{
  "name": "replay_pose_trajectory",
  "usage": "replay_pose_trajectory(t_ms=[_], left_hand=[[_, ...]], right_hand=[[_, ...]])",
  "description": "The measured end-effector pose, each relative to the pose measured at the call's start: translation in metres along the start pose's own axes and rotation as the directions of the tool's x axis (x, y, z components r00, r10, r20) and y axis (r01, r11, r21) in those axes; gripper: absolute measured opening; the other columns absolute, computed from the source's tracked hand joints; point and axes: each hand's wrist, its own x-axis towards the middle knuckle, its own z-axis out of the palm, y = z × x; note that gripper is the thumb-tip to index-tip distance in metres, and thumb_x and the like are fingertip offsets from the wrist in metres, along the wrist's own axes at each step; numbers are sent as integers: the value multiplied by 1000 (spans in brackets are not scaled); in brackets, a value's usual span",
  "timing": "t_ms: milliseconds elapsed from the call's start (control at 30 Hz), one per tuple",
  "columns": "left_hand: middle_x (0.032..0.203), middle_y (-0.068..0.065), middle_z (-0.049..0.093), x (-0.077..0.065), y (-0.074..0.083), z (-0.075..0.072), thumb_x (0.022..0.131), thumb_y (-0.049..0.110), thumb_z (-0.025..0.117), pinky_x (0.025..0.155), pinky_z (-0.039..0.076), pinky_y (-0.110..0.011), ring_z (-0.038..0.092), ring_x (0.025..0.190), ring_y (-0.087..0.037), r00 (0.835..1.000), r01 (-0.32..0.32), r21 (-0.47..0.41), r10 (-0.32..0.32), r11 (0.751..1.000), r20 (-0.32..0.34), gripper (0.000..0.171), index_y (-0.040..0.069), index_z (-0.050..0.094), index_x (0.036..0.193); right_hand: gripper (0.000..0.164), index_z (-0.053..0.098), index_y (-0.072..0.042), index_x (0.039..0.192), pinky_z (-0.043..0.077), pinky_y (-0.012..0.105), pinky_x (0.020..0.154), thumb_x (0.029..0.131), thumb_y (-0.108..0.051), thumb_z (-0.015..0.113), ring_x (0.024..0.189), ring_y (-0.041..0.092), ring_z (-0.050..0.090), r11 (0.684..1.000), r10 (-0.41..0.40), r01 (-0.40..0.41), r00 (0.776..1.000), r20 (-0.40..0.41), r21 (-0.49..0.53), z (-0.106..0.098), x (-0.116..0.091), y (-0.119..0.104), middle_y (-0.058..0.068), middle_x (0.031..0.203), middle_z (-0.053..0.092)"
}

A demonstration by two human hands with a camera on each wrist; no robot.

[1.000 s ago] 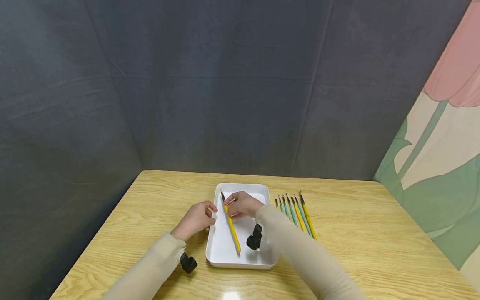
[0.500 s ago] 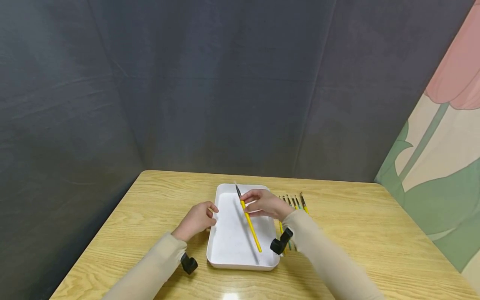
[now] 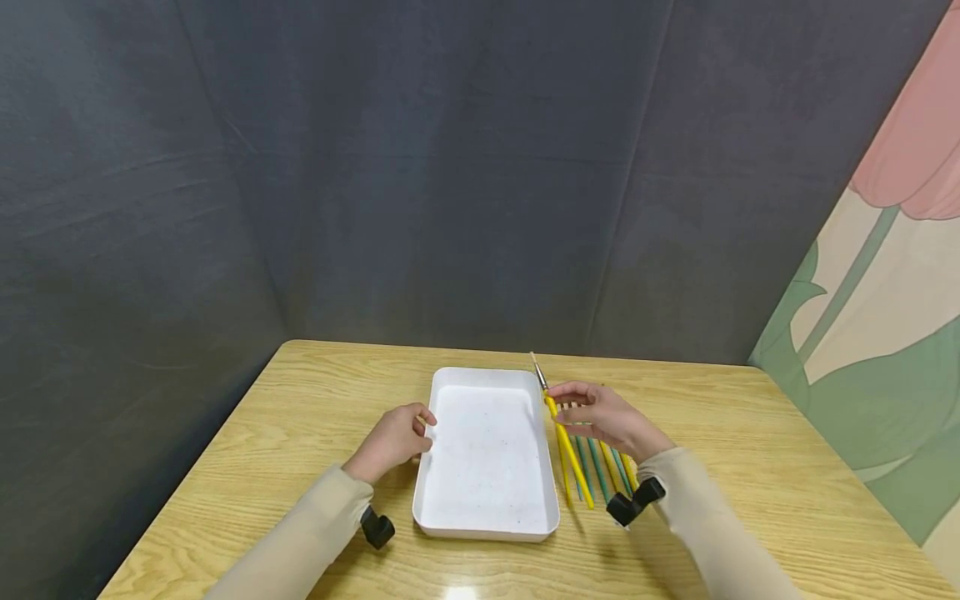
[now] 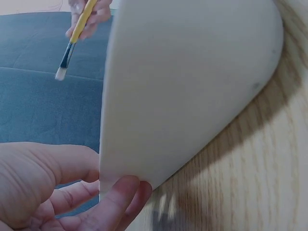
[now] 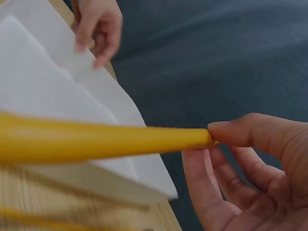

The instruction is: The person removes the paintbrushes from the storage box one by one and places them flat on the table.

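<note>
A yellow-handled paintbrush (image 3: pixel 574 460) is pinched between the thumb and fingers of my right hand (image 3: pixel 606 417), just past the white tray's right side. Its pale bristles point away from me, and the handle slants down toward me over other brushes. In the right wrist view the yellow handle (image 5: pixel 96 139) crosses in front of the tray. My left hand (image 3: pixel 393 437) grips the left rim of the white tray (image 3: pixel 487 533). Seen from the left wrist, thumb and fingers close on the wall at its edge. Nothing lies inside the tray.
Several yellow and teal brushes (image 3: pixel 600 471) lie in a row on the wooden table (image 3: pixel 750 483), right of the tray and partly hidden by my right hand. A dark curtain (image 3: pixel 450 208) hangs behind the table; a floral panel (image 3: pixel 885 350) stands at the right.
My right hand has lifted the yellow paintbrush out of the tray and carried it right, over the rim to the row of brushes. The left hand has stayed at the rim.
</note>
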Motion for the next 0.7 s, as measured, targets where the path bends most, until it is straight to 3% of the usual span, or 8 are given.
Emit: replay_pose_trajectory(t_ms=[467, 700], left_hand=[[83, -8, 56, 2, -1, 1, 79, -2, 65, 53, 47, -26, 56, 60, -16, 1000, 6, -7, -6, 1000, 5, 28, 3, 64, 106], [86, -9, 56, 2, -1, 1, 81, 0, 67, 54, 48, -27, 56, 61, -17, 1000, 15, -12, -15, 1000, 7, 27, 3, 64, 107]], right_hand=[[45, 45, 5, 133, 54, 27, 86, 92, -7, 62, 102, 6, 59, 996, -9, 1, 996, -86, -92, -63, -30, 22, 19, 134, 43], [47, 42, 10, 133, 55, 29, 86, 92, -4, 60, 103, 14, 61, 991, 2, -22, 990, -142, -136, -79, -30, 35, 26, 134, 42]])
